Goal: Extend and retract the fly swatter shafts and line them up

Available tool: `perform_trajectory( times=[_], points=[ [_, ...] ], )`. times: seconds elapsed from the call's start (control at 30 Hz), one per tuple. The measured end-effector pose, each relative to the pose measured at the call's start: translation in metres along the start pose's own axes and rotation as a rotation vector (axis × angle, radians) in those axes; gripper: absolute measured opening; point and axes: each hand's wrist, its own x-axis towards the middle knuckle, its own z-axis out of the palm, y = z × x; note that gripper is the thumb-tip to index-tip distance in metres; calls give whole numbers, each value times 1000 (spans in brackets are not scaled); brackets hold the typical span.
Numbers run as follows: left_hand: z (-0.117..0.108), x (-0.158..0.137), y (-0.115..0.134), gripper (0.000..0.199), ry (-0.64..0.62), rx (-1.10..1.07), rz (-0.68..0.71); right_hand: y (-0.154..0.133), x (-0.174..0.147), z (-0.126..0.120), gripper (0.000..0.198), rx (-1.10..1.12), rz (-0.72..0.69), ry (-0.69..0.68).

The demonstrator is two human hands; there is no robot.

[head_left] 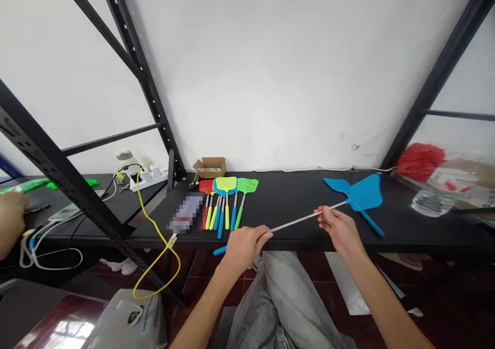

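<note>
A blue fly swatter with a long metal shaft slants across the front of the black table. My left hand is wrapped round the handle end of its shaft, and the blue grip pokes out to the left. Fingers of my right hand pinch the shaft nearer the head. Behind that head lies a second blue fly swatter, its handle pointing towards the table's front edge. Left of centre, several fly swatters in yellow, green, blue and red lie in a row, handles towards me.
A small open cardboard box stands by the wall. Left of the swatters is a pixelated item, with a yellow cable hanging nearby. A plastic bottle and red bag are at right. Another person's hand shows far left.
</note>
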Motion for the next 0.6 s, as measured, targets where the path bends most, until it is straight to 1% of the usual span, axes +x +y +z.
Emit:
perform_trajectory(
  times=[0.13,0.37,0.47,0.6],
  points=[
    [-4,1,-12,46,21,34,16,-6,11,-19,40,17,0,40],
    [-13,1,-29,46,45,51,-13,-13,24,-44,42,71,-18,129],
    [-18,0,-38,47,56,46,-14,-17,24,-48,41,72,-27,158],
    [-23,-1,-52,49,86,43,-35,-23,22,-48,39,79,-17,187]
  ],
)
